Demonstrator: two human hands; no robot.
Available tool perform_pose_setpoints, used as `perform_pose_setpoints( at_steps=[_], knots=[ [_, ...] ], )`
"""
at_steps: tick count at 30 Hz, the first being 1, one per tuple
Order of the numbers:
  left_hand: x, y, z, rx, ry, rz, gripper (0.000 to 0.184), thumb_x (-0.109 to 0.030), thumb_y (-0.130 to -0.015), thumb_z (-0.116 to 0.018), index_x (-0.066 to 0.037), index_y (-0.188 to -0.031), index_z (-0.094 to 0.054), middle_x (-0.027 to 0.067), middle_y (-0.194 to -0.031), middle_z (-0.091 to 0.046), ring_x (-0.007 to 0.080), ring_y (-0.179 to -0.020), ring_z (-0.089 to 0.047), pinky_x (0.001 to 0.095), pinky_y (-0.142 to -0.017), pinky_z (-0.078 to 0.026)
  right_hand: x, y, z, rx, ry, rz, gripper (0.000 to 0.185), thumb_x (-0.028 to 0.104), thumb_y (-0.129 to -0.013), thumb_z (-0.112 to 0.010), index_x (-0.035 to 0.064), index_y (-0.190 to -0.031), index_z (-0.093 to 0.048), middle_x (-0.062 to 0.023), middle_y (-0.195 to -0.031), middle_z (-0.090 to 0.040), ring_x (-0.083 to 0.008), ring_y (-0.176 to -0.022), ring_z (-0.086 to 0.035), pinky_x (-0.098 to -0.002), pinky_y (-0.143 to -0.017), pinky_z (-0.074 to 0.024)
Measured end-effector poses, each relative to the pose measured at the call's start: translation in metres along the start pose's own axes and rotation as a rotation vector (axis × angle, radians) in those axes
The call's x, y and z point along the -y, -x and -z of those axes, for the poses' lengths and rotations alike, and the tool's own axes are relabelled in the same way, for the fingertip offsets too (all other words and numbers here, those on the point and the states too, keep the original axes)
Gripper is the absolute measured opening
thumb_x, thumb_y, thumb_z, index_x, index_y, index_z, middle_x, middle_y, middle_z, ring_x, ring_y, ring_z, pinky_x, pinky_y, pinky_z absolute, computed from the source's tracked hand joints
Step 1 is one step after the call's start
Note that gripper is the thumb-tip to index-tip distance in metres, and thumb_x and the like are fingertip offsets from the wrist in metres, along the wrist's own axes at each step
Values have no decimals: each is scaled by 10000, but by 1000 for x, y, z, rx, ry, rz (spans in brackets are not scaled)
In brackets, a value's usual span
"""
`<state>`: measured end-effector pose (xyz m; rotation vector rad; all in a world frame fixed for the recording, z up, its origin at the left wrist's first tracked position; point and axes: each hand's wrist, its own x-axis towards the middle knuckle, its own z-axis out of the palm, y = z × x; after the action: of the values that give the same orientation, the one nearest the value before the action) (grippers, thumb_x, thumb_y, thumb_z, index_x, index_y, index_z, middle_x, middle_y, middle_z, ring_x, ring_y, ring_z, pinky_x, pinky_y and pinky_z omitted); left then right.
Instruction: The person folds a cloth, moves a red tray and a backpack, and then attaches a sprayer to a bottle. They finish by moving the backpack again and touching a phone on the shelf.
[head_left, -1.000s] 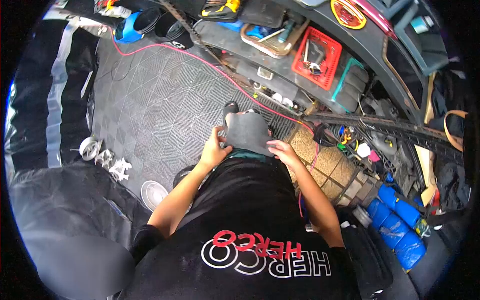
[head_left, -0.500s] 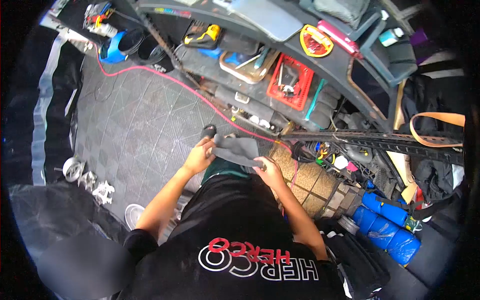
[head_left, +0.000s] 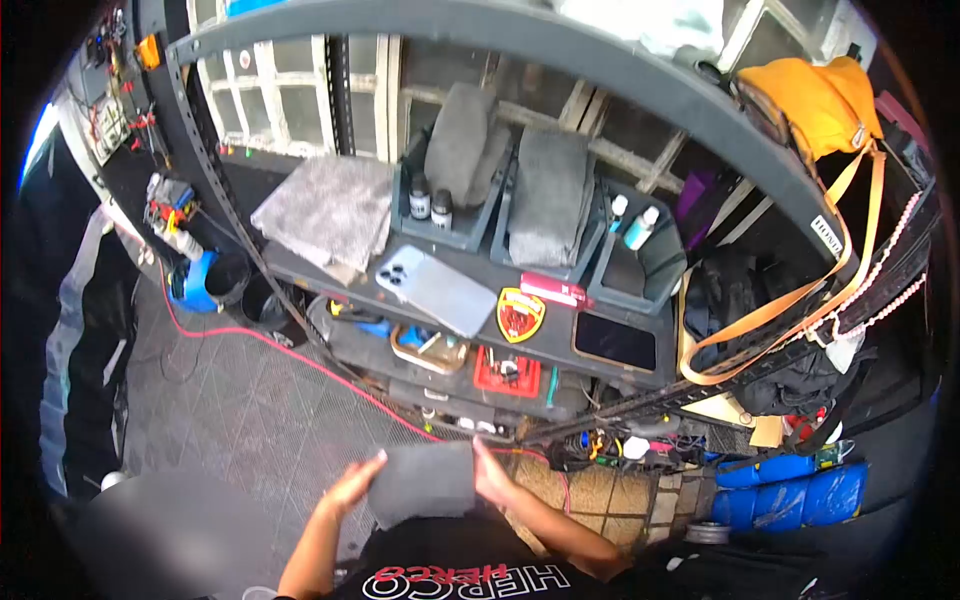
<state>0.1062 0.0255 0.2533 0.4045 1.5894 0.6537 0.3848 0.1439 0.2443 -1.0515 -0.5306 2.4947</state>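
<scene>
A folded grey cloth is held between my two hands, low in the view and in front of my black shirt. My left hand grips its left edge. On the right edge, my right hand holds it with the fingers partly behind it. Beyond them, the shelf bears grey cloths in bins, a light grey towel, a pale blue phone and a black phone.
A red hose crosses the grey floor. On the lower shelf are a red basket and a tray. An orange bag hangs at the upper right by a long strap. Blue rolls lie at the lower right.
The view has tilted up, showing the upper shelf. The grey cloth, loosely bent before, is now a flatter, smaller folded rectangle. Both hands still hold it.
</scene>
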Motion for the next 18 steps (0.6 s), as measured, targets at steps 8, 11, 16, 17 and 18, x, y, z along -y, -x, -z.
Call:
perform_pose_setpoints(
  at_steps=[8,11,16,17,18],
  knots=[
    [-3,-13,14,-7,121,-184,613,-258,-855,-862,80,-1300,-607,176,-1206,-714,266,-1076,-699,397,-951,-562,-32,-37,-2,-109,611,116,548,378,-969,-727,-10,-1345,-637,-90,-1260,-707,-197,-1125,-650,-347,-1006,-495],
    [-32,-13,24,-40,33,-233,580,-264,-867,-854,79,-1276,-626,170,-1189,-724,257,-1076,-701,388,-955,-562,-13,-42,-19,-87,630,15,826,529,-928,-706,88,-1536,-360,-94,-1418,-576,-216,-1254,-555,-391,-989,-479],
    [-49,-48,37,16,-4,-441,584,-289,-873,-851,77,-1271,-630,174,-1182,-733,257,-1074,-707,388,-958,-558,45,42,-139,-322,423,6,666,403,-972,-699,51,-1493,-480,-102,-1399,-592,-243,-1252,-549,-373,-1039,-455],
    [-49,-55,38,23,-9,-474,591,-296,-876,-846,71,-1283,-625,185,-1180,-735,271,-1076,-712,391,-958,-556,35,31,-123,-207,474,109,640,371,-973,-704,40,-1479,-495,-103,-1404,-587,-239,-1264,-543,-369,-1051,-449],
    [-53,-59,38,30,-12,-504,598,-303,-879,-841,65,-1295,-619,197,-1177,-737,286,-1079,-717,393,-958,-555,25,14,-99,-92,524,209,613,339,-974,-708,29,-1464,-510,-104,-1410,-582,-235,-1275,-536,-365,-1063,-444]
  ],
)
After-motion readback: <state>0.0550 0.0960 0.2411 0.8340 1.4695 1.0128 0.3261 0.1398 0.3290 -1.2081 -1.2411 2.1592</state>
